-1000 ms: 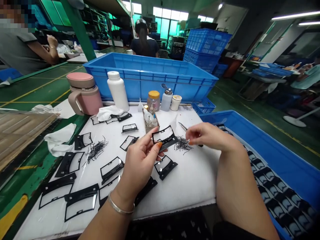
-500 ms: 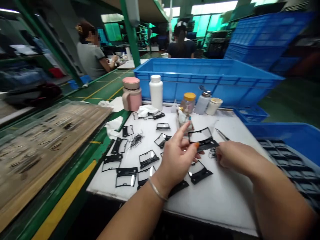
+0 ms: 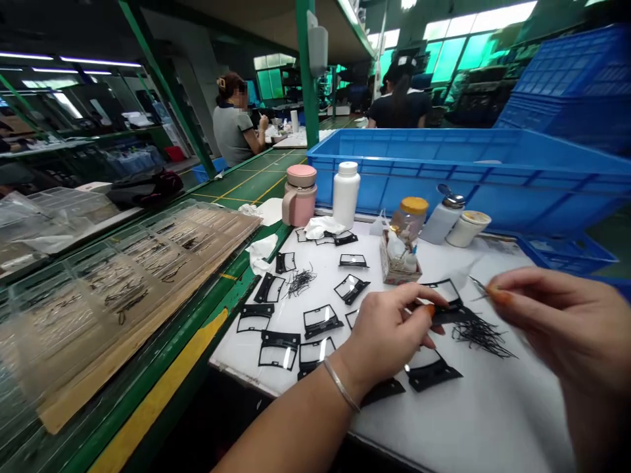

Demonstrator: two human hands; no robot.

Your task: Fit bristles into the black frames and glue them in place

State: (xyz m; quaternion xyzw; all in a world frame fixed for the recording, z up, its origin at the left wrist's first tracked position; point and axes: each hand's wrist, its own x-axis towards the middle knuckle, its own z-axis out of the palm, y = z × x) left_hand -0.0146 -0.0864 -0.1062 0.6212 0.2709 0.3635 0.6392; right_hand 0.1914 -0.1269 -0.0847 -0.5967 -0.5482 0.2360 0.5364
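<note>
My left hand [image 3: 394, 328] pinches a small black plastic frame with a clear window [image 3: 444, 299] just above the white work mat [image 3: 493, 407]. To its right, my right hand [image 3: 557, 322] has its fingertips pinched together beside the frame; what they hold is too thin to name. A heap of thin black wire pins [image 3: 480, 335] lies on the mat under both hands. Several more black frames [image 3: 320, 320] are spread across the mat, and a second pin heap [image 3: 300, 281] lies further left.
Behind the mat stand a pink mug [image 3: 299, 195], a white bottle [image 3: 346, 186], a yellow-lidded jar [image 3: 411, 213], a pump dispenser [image 3: 440, 213] and a big blue crate [image 3: 458, 164]. Clear trays of parts [image 3: 123, 276] fill the green bench at left. Two people sit further back.
The view has swung further left. My left hand stays on the frame, and my right hand has lifted from the pin heap with fingertips pinched.
</note>
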